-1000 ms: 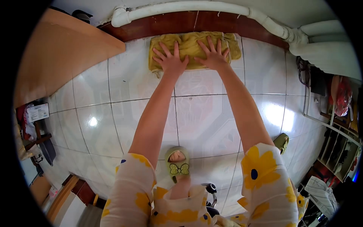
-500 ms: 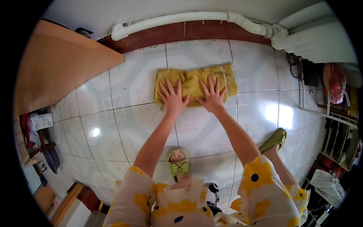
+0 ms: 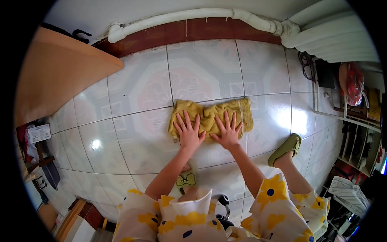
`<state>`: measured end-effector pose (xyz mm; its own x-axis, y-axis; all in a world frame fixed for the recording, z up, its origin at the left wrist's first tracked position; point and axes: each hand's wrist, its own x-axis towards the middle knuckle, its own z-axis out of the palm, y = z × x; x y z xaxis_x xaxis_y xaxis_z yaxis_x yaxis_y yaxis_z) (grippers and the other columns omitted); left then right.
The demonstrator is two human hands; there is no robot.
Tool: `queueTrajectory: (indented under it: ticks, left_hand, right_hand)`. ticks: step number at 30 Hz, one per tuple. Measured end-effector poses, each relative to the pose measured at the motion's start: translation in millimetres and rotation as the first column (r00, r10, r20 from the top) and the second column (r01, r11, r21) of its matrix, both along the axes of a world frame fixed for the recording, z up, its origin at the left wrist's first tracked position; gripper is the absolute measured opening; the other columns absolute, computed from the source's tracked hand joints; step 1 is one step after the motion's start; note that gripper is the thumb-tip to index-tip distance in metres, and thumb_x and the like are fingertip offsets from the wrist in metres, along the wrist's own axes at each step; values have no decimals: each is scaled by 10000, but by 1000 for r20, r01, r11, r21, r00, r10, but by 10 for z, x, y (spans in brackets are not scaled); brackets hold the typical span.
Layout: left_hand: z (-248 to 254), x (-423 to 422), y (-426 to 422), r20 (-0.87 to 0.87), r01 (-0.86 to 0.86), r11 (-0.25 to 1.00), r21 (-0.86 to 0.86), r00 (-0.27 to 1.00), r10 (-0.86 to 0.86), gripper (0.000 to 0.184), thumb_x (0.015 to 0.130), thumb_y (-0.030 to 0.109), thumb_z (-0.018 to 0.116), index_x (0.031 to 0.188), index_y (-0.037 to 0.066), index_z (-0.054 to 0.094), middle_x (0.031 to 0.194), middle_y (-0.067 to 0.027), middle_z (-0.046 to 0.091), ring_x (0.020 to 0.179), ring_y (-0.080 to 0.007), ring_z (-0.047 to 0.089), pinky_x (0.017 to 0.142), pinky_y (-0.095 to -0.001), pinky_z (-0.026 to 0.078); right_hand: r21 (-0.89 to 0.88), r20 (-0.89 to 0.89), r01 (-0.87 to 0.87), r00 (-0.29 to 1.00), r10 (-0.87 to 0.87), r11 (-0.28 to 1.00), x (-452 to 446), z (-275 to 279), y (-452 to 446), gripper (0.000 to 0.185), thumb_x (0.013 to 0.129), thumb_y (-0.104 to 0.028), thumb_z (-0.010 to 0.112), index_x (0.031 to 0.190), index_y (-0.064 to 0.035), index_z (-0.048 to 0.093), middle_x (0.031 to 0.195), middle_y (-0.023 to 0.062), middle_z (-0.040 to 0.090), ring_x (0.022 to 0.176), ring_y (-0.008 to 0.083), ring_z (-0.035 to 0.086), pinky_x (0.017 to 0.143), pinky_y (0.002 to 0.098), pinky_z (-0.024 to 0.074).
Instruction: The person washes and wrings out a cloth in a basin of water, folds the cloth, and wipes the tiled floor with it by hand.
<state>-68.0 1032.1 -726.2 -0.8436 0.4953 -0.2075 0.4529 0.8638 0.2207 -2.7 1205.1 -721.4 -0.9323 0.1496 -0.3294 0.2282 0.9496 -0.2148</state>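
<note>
A folded mustard-yellow cloth (image 3: 209,111) lies on the white tiled floor (image 3: 145,86), bunched up in its middle. My left hand (image 3: 188,131) presses flat on the left half of it, fingers spread. On the right half rests my right hand (image 3: 227,131), also flat with its fingers apart. A pale stripe runs across the cloth near its right end. Both thumbs point inward at the cloth's near edge.
A white pipe (image 3: 177,17) runs along the wall above a dark red skirting. An orange-brown wooden panel (image 3: 64,72) stands at left. Green slippers (image 3: 286,149) are on my feet. Shelves (image 3: 360,149) line the right side; a chair's metal part (image 3: 224,205) shows below me.
Both hands have drawn the cloth toward me across the floor, and it is more bunched in the middle. The view has shifted slightly.
</note>
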Motion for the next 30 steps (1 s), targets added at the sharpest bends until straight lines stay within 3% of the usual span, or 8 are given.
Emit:
queueTrajectory:
  ticks: [4,12,16,21,24,25,30]
  left_hand:
    - [-119,-405,311,-69,-26,999,23,997,27,766,806,528,527,1444,195,265,1484,-282,50,1323,-554,46,1009,-680,117]
    - [-154,-1335,835,-133,52,998,33,990,-47,757,818,532,510,1446,195,257,1483,-280,54,1326,-548,31,1010,-680,114]
    - [-109,-1767,1087,-90,51,998,-44,994,-55,757,826,550,495,1455,226,224,1491,-265,3,1332,-538,-18,1021,-676,86]
    - [-59,-2214,1372,47,56,964,-259,998,-45,761,856,626,372,1473,276,100,1504,-225,-84,1335,-531,-75,1032,-665,52]
    - [-66,-2391,1514,92,30,949,-312,996,-1,764,856,632,369,1474,278,92,1504,-222,-97,1334,-530,-86,1032,-664,51]
    - [30,-2408,1549,145,31,947,-319,989,16,799,867,624,367,1479,226,41,1499,-235,-104,1335,-528,-81,1044,-646,54]
    - [5,-2406,1606,136,18,936,-352,990,32,801,876,627,344,1479,215,14,1501,-226,-113,1341,-515,-88,1051,-634,74]
  right_hand:
    - [47,-85,-37,996,41,998,-482,-80,350,799,759,-601,567,1438,-317,255,1534,85,75,1387,419,-2,987,728,45]
    - [118,16,-115,993,114,986,-1419,-127,964,806,774,-698,475,1444,-388,150,1541,25,-5,1394,380,-52,1002,724,37]
    - [94,19,-79,997,78,992,-1874,-120,1185,817,767,-722,459,1443,-399,135,1542,12,-23,1396,367,-62,1008,718,30]
    - [97,13,-71,997,70,993,-2315,-185,1430,836,741,-751,458,1434,-438,110,1542,-16,-26,1400,348,-71,1011,715,29]
    - [109,32,-71,997,67,992,-2556,-175,1537,838,728,-763,458,1426,-459,108,1542,-25,-14,1401,340,-61,1011,716,22]
    - [93,15,-72,997,71,993,-2618,-211,1583,838,718,-775,453,1422,-467,119,1542,-34,3,1403,332,-55,1014,712,6]
    - [104,-2,-80,997,81,991,-2616,-202,1620,810,739,-763,436,1425,-454,135,1542,-30,11,1406,320,-58,1020,704,-7]
